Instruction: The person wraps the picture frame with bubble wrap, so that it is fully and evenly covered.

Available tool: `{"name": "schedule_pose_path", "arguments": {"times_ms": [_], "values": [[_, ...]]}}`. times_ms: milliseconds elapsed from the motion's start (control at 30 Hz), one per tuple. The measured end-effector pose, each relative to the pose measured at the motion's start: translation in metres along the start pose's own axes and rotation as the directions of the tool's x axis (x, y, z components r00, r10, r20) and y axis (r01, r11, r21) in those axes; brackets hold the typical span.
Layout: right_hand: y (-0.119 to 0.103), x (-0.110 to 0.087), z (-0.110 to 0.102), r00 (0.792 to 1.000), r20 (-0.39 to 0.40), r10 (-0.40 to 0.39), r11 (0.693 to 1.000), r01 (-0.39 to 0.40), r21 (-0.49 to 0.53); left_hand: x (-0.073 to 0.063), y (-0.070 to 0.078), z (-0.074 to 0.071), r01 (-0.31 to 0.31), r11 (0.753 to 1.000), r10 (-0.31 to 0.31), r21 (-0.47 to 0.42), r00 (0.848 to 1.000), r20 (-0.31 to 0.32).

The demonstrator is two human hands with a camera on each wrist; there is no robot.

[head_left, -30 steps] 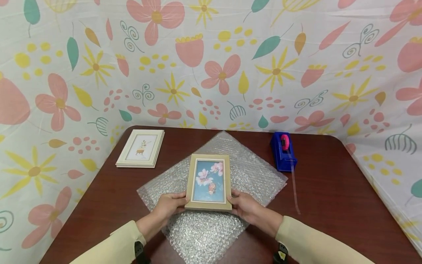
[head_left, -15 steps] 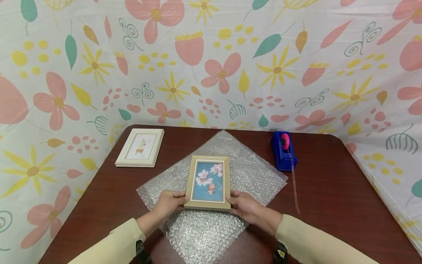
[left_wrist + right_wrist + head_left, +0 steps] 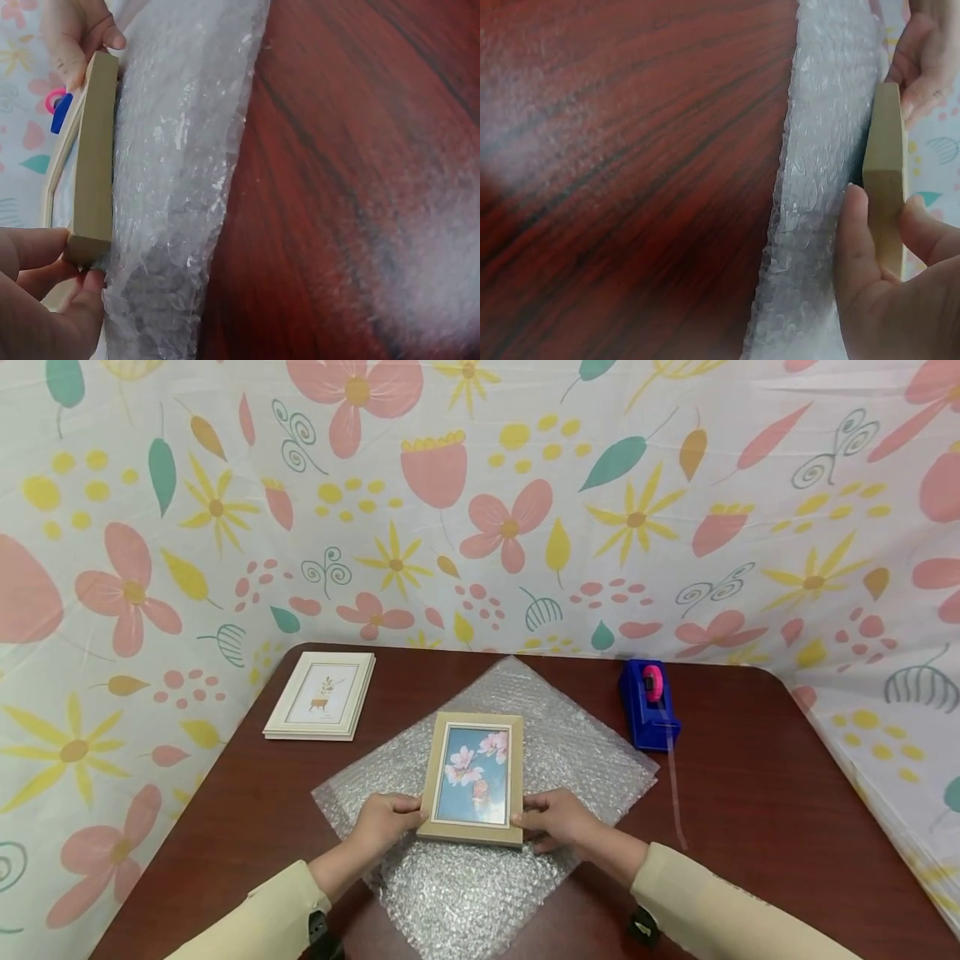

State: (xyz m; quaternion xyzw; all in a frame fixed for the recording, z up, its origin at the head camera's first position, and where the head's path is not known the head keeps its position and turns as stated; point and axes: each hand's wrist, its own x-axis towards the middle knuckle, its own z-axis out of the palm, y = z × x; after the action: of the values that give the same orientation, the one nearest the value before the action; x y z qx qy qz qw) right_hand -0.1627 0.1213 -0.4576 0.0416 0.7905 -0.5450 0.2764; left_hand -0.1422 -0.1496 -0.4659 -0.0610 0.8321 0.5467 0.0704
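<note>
A tan picture frame [image 3: 471, 836] with pink blossoms on a blue ground is held face up over a sheet of bubble wrap [image 3: 465, 893]. My left hand [image 3: 382, 822] pinches its lower left edge, thumb on the front. At the lower right edge my right hand [image 3: 558, 818] grips it, thumb on the front and fingers at the side and behind. In the left wrist view the frame's bottom edge [image 3: 95, 165] stands tilted just above the bubble wrap [image 3: 180, 135]. The right wrist view shows its corner between thumb and fingers [image 3: 855, 240].
A cream picture frame [image 3: 352, 697], apparently stacked on another, lies at the back left of the dark red table [image 3: 765, 793]. At the back right stands a blue tape dispenser [image 3: 647, 718] with a pink core; a long strip of clear tape [image 3: 677, 802] trails from it. Flowered cloth [image 3: 480, 527] hangs behind.
The picture frame's lower right corner has come slightly toward me. My right hand has shifted its fingers a little on that edge; the left hand has barely moved.
</note>
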Motion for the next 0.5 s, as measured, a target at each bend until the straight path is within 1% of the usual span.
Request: {"name": "schedule_pose_path", "arguments": {"times_ms": [200,333,500], "values": [[-0.0017,-0.0026,0.0033,0.997,-0.062,-0.04,0.995,0.033,-0.097,0.0005,-0.0012,-0.0005,0.014,1.0,-0.014,-0.023,1.0,0.0],[0.0001,-0.003,0.0031,0.996,-0.076,-0.054,0.992,0.045,-0.114,0.0009,-0.0025,0.0011,-0.006,1.0,0.006,-0.029,1.0,-0.006],[0.0019,-0.005,0.0016,0.995,-0.073,-0.074,0.99,0.065,-0.123,0.001,-0.0024,0.0012,-0.019,1.0,0.019,-0.015,1.0,0.012]]}}
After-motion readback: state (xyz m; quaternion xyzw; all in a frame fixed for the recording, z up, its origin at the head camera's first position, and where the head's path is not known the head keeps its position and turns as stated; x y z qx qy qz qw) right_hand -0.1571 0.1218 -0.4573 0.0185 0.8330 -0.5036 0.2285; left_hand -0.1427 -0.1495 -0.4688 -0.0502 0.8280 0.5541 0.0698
